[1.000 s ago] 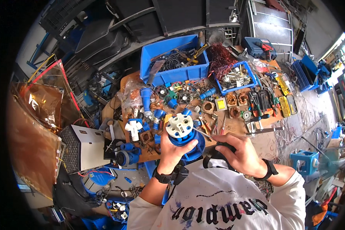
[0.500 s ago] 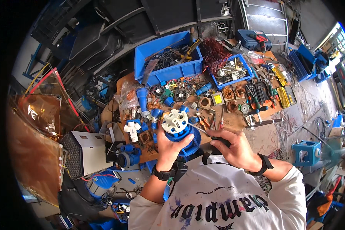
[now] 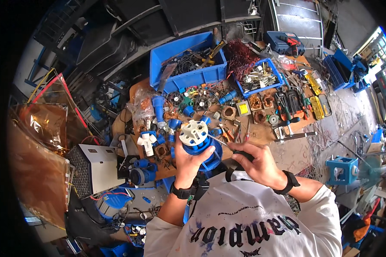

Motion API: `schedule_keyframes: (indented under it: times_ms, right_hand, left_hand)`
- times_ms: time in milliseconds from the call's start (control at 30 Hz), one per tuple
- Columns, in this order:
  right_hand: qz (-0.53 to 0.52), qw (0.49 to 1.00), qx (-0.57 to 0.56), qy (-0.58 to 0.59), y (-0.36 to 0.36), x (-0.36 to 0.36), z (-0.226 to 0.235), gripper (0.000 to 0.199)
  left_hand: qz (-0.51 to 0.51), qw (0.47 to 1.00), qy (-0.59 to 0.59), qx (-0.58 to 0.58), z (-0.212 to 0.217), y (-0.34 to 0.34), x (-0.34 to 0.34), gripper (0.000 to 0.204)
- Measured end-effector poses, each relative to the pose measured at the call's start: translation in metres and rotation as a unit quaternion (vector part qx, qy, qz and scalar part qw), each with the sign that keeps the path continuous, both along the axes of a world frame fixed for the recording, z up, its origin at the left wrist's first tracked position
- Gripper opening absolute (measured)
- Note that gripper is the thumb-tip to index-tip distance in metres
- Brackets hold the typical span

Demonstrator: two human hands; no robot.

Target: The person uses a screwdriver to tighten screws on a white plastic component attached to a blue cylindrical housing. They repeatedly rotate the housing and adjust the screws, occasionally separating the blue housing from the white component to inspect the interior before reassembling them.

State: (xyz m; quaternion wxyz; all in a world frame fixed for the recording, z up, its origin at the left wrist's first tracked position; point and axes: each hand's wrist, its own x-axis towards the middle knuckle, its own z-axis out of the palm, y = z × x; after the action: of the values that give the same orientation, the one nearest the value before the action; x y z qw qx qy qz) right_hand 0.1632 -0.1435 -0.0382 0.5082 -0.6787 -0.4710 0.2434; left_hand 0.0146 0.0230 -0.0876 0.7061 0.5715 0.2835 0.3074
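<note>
My left hand [image 3: 188, 162] is wrapped round a blue round fitting that looks like an industrial connector [image 3: 210, 160]. Its white disc face [image 3: 194, 132], with several holes, is turned upward. In my right hand [image 3: 261, 165] is a screwdriver [image 3: 219, 141], its dark handle gripped in the fingers. The thin metal shaft points left to the fitting's right side, by the edge of the white disc. Whether the tip touches a screw there is too small to tell.
Behind my hands the wooden bench carries blue connectors [image 3: 158, 108], a white pipe piece [image 3: 147, 143], pliers and other hand tools [image 3: 289, 103]. Farther back stand a large blue bin [image 3: 193, 79] and a blue tray [image 3: 261, 90] of metal parts. A blue stool [image 3: 342, 170] is at right.
The fitting has shifted slightly left in my left hand, and its white disc is tilted a little differently. My right hand has moved slightly left with the screwdriver.
</note>
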Motion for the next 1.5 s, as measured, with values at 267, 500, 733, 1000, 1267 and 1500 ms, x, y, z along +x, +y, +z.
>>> schedule_keyframes:
  times_ms: [267,500,733,1000,1267,1500]
  right_hand:
    - [-0.013,1.0,0.0,0.013,0.0,-0.002,-0.007,0.026]
    - [-0.024,0.999,-0.041,0.023,-0.001,-0.004,-0.006,0.026]
    - [-0.031,0.999,-0.008,0.005,-0.002,-0.003,-0.015,0.03]
    - [0.038,0.989,-0.08,-0.116,-0.003,0.032,0.038,0.025]
    - [0.112,0.977,-0.049,-0.172,-0.016,0.042,0.082,0.028]
    - [0.139,0.958,-0.076,-0.24,-0.024,0.042,0.127,0.031]
  left_hand:
    - [0.007,1.0,0.005,-0.001,-0.008,0.0,0.003,0.074]
    - [0.02,1.0,0.014,-0.009,-0.009,-0.002,0.007,0.075]
    - [0.023,0.999,0.014,0.023,-0.012,-0.001,0.008,0.074]
    - [-0.051,0.997,0.045,0.021,-0.001,0.002,-0.002,0.077]
    - [-0.114,0.991,0.015,0.07,0.039,0.005,-0.019,0.085]
    - [-0.145,0.986,0.012,0.084,0.065,0.004,-0.02,0.084]
